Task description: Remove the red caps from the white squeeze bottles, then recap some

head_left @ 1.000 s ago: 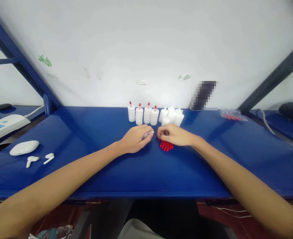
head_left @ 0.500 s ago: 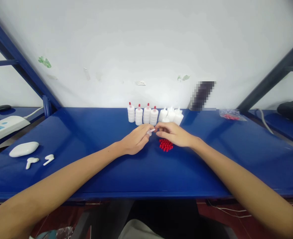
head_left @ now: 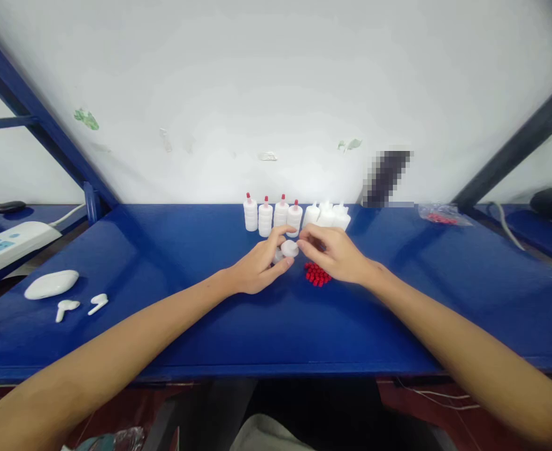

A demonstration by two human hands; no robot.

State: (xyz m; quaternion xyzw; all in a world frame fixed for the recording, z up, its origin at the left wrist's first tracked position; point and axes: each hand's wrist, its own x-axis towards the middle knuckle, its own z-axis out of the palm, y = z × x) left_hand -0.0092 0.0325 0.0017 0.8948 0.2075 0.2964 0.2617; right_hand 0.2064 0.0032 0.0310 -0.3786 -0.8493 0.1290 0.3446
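My left hand (head_left: pixel 256 268) is wrapped around a small white squeeze bottle (head_left: pixel 289 249), which lies tilted with its top toward my right hand. My right hand (head_left: pixel 339 254) is closed in a pinch at the bottle's top; what its fingertips hold, if anything, is too small to make out. Just below my right hand a cluster of red caps (head_left: pixel 317 275) sits on the table. Behind my hands stand several white bottles with red tips (head_left: pixel 265 220). To their right are several white bottles without red tips (head_left: pixel 325 217), partly hidden by my right hand.
White earbuds (head_left: pixel 98 303) and their case (head_left: pixel 51 284) lie on the blue table (head_left: pixel 266 332) at left. A power strip (head_left: pixel 15 243) is at the far left. A clear bag with red pieces (head_left: pixel 442 217) lies at the back right, near a pixelated dark object (head_left: pixel 388 178).
The bottle has turned in my left hand, so its rounded white top now shows. My left fingers have spread wider around it. My right fingertips have shifted slightly, and the view has moved a little.
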